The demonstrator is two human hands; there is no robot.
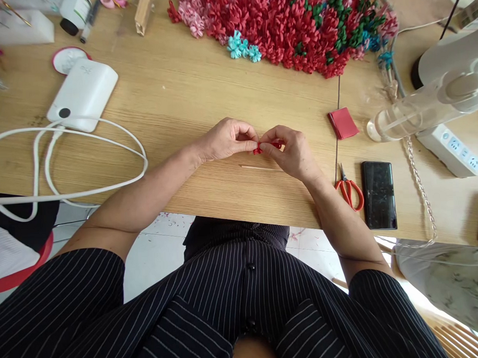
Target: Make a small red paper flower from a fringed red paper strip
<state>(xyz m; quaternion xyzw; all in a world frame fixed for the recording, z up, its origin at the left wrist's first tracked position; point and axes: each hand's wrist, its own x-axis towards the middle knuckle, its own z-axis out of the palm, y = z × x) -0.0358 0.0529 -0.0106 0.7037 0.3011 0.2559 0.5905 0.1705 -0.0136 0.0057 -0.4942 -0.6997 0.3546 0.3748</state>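
Both my hands meet over the middle of the wooden table, pinching a small piece of red ribbon [257, 149] between them. My left hand [230, 139] holds its left end between thumb and forefinger. From the other side, my right hand [287, 148] grips the same piece, and a red loop shows past its fingers. How the ribbon is folded is partly hidden by the fingertips. Just below the hands a thin wooden stick [258, 168] lies on the table. A stack of red fabric squares [343, 123] sits to the right of my right hand.
Red-handled scissors [349, 192] and a black phone [379, 195] lie at right, near a clear bottle [417, 107] and a power strip [449, 151]. A heap of ribbon flowers [281, 28] spreads along the back. At left are a white power bank [83, 95] and its looped cable [144, 156].
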